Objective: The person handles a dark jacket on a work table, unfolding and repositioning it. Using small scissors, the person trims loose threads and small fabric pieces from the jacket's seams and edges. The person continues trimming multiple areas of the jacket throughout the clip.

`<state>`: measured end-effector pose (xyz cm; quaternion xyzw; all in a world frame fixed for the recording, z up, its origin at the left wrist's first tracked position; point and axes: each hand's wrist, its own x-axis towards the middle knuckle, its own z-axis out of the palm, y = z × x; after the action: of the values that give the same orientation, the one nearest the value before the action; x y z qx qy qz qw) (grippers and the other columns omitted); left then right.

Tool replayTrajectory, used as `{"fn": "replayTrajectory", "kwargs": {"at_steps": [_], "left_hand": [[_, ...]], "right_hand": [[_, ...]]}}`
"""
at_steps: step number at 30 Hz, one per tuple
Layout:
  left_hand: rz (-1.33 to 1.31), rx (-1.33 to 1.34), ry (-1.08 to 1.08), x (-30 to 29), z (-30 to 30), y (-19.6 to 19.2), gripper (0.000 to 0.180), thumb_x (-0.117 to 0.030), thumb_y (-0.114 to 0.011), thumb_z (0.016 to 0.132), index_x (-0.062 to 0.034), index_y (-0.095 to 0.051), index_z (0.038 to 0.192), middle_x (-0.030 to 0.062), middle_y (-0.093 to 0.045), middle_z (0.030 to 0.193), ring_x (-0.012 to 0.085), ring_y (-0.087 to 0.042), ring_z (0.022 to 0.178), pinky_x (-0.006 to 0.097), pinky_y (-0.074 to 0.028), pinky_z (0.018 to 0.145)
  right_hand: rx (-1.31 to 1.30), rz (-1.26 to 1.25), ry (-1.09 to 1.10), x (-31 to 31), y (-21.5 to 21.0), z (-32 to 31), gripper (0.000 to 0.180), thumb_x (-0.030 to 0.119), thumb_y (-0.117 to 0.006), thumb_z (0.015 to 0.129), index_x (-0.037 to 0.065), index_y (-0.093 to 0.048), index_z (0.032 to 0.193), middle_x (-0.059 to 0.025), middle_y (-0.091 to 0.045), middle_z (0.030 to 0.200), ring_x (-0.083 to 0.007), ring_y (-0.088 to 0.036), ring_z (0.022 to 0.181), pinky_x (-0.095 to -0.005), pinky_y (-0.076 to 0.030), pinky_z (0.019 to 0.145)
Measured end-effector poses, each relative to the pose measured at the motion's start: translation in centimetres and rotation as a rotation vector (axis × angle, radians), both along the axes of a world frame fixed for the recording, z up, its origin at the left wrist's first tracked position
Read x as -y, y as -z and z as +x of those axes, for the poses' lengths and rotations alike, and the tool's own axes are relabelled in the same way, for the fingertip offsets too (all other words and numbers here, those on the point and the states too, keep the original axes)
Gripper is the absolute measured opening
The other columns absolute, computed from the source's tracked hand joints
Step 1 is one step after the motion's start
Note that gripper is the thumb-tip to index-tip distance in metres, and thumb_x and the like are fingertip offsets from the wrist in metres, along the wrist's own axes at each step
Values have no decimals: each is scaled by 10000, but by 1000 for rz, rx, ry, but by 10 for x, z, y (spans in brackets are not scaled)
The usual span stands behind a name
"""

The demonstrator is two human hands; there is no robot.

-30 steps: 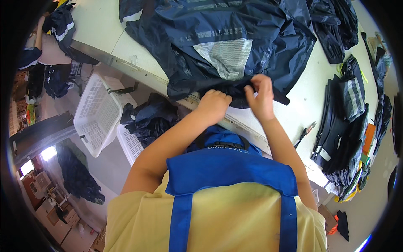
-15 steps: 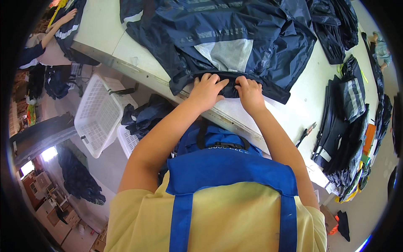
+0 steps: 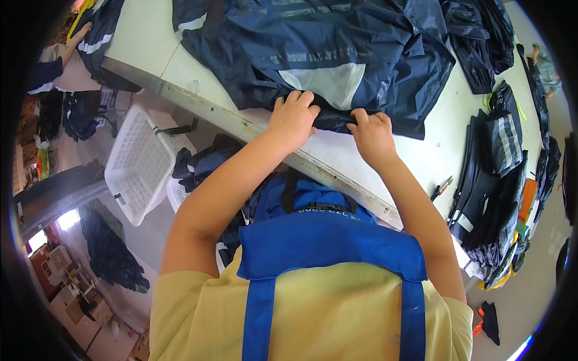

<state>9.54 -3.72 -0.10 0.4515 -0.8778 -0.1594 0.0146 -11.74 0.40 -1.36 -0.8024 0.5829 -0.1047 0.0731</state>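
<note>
A dark navy jacket (image 3: 409, 78) lies spread on the white table, with a pale mesh panel (image 3: 328, 81) and shiny strips across it. Its bottom hem runs close to the table's near edge. My left hand (image 3: 293, 120) grips the hem just below the mesh panel, fingers curled over the folded cloth. A short way to the right, my right hand (image 3: 373, 137) pinches the same hem between thumb and fingers. Between the two hands the hem looks bunched and rolled.
Small orange-handled snips (image 3: 441, 188) rest on the white table (image 3: 415, 162) to the right. Beyond them lies a pile of dark garments (image 3: 478, 180). White plastic baskets (image 3: 141, 168) stand on the floor at left. Another person's hand (image 3: 81, 33) touches a dark garment at upper left.
My hands have moved apart, the left slightly up and the right to the right and lower. The hem's ends have risen away from the table's near edge.
</note>
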Motion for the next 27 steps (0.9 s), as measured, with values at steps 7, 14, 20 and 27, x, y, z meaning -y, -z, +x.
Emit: {"fn": "replayTrajectory", "kwargs": {"at_steps": [7, 14, 20, 27], "left_hand": [[115, 19, 72, 2, 10, 20, 230, -295, -648, 818, -99, -580, 917, 73, -635, 868, 235, -559, 935, 444, -410, 856], [-55, -242, 57, -16, -67, 36, 145, -155, -539, 809, -87, -570, 933, 84, -573, 861, 262, -577, 819, 393, -465, 703], [20, -213, -33, -44, -83, 32, 130, -155, -578, 796, -143, -645, 907, 60, -572, 853, 261, -524, 898, 457, -375, 713], [224, -168, -109, -54, -92, 36, 151, -286, -682, 751, -173, -717, 844, 6, -632, 929, 264, -474, 1003, 450, -304, 771]], "right_hand": [[-51, -116, 31, -9, 25, 4, 142, 246, -623, 830, 127, -571, 886, -28, -546, 759, -229, -561, 831, -365, -431, 671], [49, -10, 198, -5, 40, -1, 173, 189, -650, 781, 73, -559, 873, -68, -592, 822, -274, -536, 876, -428, -433, 735], [244, 259, 254, -38, 8, -43, 389, 159, -742, 664, 67, -602, 1015, -109, -584, 1044, -304, -528, 1048, -420, -404, 892], [552, 553, 300, -47, 21, -61, 225, 78, -696, 712, 15, -648, 923, -136, -605, 972, -304, -573, 958, -358, -444, 851]]}}
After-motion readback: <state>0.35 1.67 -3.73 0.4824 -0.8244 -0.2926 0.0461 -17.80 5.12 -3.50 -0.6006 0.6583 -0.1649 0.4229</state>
